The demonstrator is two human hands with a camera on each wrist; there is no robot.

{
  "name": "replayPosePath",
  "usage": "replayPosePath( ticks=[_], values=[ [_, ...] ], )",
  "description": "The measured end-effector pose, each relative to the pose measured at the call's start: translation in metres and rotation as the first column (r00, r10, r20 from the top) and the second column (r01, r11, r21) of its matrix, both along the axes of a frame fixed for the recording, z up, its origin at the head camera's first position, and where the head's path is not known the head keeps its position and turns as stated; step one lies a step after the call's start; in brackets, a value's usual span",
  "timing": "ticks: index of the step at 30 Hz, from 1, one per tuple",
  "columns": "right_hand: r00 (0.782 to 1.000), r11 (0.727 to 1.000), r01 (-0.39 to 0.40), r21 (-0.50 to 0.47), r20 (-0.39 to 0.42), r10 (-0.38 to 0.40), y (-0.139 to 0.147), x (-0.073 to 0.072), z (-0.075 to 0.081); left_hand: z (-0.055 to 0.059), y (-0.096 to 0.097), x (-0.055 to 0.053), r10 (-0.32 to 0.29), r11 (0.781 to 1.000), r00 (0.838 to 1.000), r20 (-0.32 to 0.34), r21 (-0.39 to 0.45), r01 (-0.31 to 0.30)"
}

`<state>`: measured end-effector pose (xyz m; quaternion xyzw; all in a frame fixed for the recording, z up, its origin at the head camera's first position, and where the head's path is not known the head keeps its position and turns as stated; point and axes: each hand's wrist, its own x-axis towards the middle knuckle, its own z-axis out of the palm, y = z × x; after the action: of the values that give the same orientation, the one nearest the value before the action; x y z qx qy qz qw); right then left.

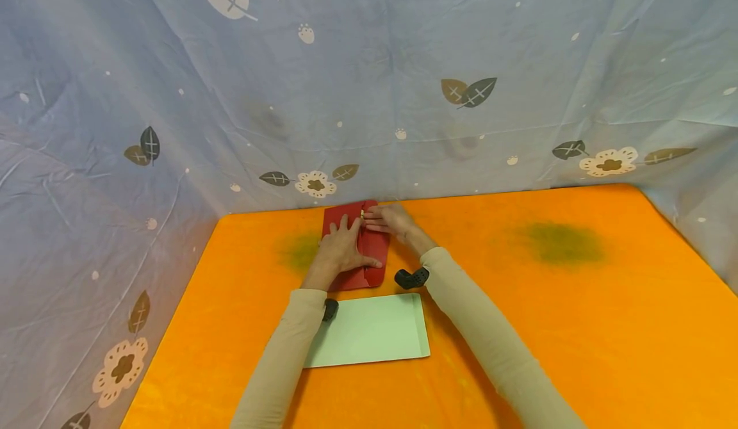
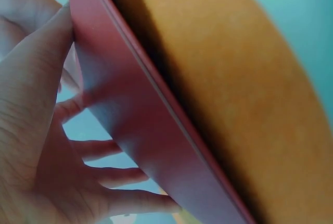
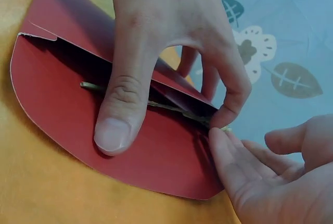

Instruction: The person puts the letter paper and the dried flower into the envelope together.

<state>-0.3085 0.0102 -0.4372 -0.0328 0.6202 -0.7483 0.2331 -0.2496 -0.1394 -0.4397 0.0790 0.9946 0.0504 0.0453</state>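
Note:
A red paper envelope lies at the back of the table with its rounded flap folded open. Across the envelope's mouth runs a thin, dry twig, partly hidden behind a thumb. My left hand spreads over the envelope; its thumb presses the flap and its other fingers reach across the body. Close to the far end of the mouth, my right hand has its extended fingers touching the envelope's edge and the twig's end. In the left wrist view, the envelope's red side rises beside the left fingers.
A pale green envelope lies nearer to me, partly beneath the left forearm. Black wrist cameras sit at both sleeves. An orange cloth covers the table. Patterned curtains stand behind and to the left.

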Motion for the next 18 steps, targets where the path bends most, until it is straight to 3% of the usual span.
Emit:
replayPosePath(
  ticks=[4,15,18],
  values=[
    [1.000,1.000,-0.010,-0.015,0.004,0.010,-0.001,0.000,-0.003,0.000,0.000,0.000,0.003,1.000,1.000,0.007,0.002,-0.003],
    [0.991,0.997,0.042,-0.066,0.130,-0.033,-0.011,0.014,-0.004,0.001,-0.001,-0.001,0.014,1.000,1.000,0.020,-0.001,-0.014],
    [0.986,0.999,0.024,-0.046,0.165,-0.016,-0.007,0.019,-0.004,0.002,-0.001,0.000,0.009,1.000,1.000,0.019,0.008,-0.009]
  ],
)
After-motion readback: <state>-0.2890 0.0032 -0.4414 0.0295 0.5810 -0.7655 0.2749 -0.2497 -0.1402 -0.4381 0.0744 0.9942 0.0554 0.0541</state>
